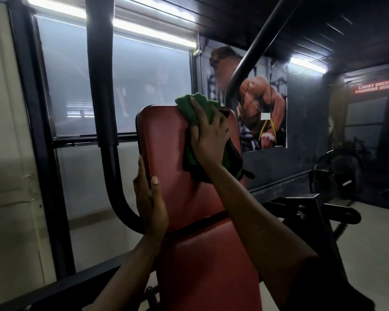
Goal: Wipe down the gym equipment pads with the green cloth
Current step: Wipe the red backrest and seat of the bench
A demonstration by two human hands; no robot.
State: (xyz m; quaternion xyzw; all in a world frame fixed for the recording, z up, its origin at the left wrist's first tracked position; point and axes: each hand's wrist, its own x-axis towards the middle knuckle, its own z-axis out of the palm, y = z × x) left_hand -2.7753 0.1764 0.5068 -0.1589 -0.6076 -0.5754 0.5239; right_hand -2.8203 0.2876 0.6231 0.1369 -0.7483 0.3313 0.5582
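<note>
Wiping the upright back pad (pixel 164 149) - top corner first.
The left hand (pixel 149 198) grips its left edge, steadying it; the right hand (pixel 208 140) presses the green cloth (pixel 193 106) flat-fingered near the top right - overlapping downward strokes should cover it best.

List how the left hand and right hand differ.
The left hand grips the back pad by its left edge, thumb on the front; the right hand lies flat on the green cloth, pressing it to the pad. The left hand sits lower; the right hand is near the pad's top. The left hand touches the pad bare; the right hand has cloth between. Both work on the same red pad.
</note>
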